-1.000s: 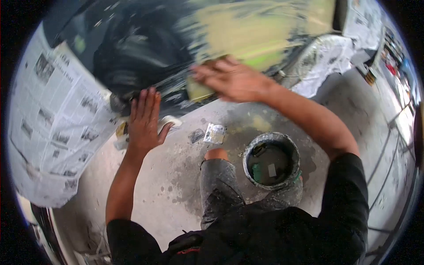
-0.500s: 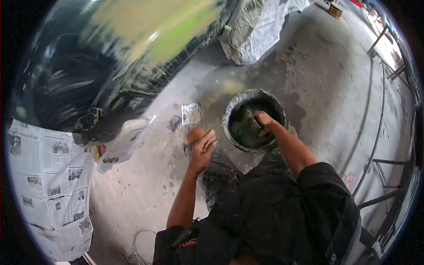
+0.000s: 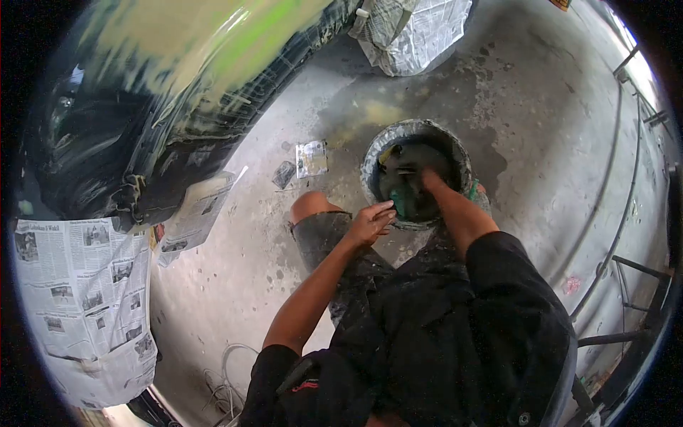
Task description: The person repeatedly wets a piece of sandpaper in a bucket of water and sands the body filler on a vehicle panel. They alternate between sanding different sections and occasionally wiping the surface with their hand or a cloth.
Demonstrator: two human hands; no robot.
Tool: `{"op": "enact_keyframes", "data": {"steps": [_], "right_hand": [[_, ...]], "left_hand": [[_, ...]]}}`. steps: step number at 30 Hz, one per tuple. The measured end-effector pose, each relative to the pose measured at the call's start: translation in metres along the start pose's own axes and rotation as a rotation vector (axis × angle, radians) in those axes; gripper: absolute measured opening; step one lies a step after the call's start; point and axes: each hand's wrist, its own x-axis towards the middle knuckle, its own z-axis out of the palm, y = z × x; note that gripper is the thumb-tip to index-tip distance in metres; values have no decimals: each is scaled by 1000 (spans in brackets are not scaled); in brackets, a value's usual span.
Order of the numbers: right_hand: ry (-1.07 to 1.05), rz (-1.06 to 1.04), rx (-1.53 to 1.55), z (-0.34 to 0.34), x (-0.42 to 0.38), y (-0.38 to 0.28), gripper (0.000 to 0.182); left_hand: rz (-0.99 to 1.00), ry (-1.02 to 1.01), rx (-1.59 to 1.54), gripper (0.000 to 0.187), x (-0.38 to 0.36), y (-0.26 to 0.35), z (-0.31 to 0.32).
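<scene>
A round bucket (image 3: 369, 171) with a crusted, paint-stained rim stands on the floor in front of me, with dark murky water (image 3: 427, 158) inside. My right hand (image 3: 430, 179) reaches down into it; the fingers are hidden in the water, so what they hold does not show. Something green (image 3: 400, 203) shows at the bucket's near left side, and a yellowish thing (image 3: 386, 154) lies by its far left wall. At the near left rim is my left hand (image 3: 371, 224), fingers stretched toward the bucket and nothing visible in them.
A car body panel (image 3: 192, 64) with beige filler and green paint fills the upper left. Newspaper masking (image 3: 85, 299) hangs below it. A silver-covered wheel (image 3: 420, 39) stands beyond. A sandpaper-like sheet (image 3: 311, 159) and a dark square (image 3: 284, 174) lie on the floor. Metal frame bars (image 3: 615, 334) stand right.
My right hand has gone deeper into the bucket, out of sight along with the dark thing it held. My left hand has moved right, from beside my knee to the bucket's rim.
</scene>
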Motion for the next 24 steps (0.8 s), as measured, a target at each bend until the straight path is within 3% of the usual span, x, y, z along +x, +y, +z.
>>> {"op": "enact_keyframes", "data": {"steps": [3, 4, 6, 7, 10, 12, 14, 15, 16, 18, 19, 20, 22, 24], "right_hand": [[-1, -54, -104, -82, -15, -33, 26], [-120, 43, 16, -120, -28, -61, 27], [-231, 145, 137, -166, -48, -92, 29], [-185, 105, 232, -179, -58, -100, 30], [-71, 17, 399, -170, -72, -96, 31], [37, -67, 574, -165, -92, -105, 34], [-48, -85, 693, -170, -109, -123, 40], [29, -114, 650, -164, -116, -129, 40], [31, -113, 649, -167, -123, -141, 40], [118, -261, 617, -180, -134, -162, 41], [97, -269, 569, -187, -138, -170, 39], [98, -265, 570, -183, -137, -166, 39], [-104, -84, 636, -175, -129, -158, 30], [-22, -79, 806, -167, -129, -160, 26]], "left_hand": [[-92, -59, -135, 67, 35, -7, 8], [-98, -65, -143, 67, 44, -8, 13], [-174, -92, -335, 91, 65, -2, 21], [-196, -162, -401, 108, 76, -1, 24], [-244, -160, -654, 114, 96, 9, 33], [-261, -132, -736, 113, 102, 17, 37], [-117, -210, -781, 110, 104, 25, 40], [25, -219, -750, 95, 108, 23, 45], [24, -221, -749, 95, 106, 26, 46], [1, -129, -797, 76, 99, 36, 50], [-50, 33, -779, 64, 78, 55, 62], [-54, 32, -778, 64, 83, 46, 58], [-3, -99, -742, 66, 99, 27, 46], [23, -93, -757, 68, 103, 22, 41]]}}
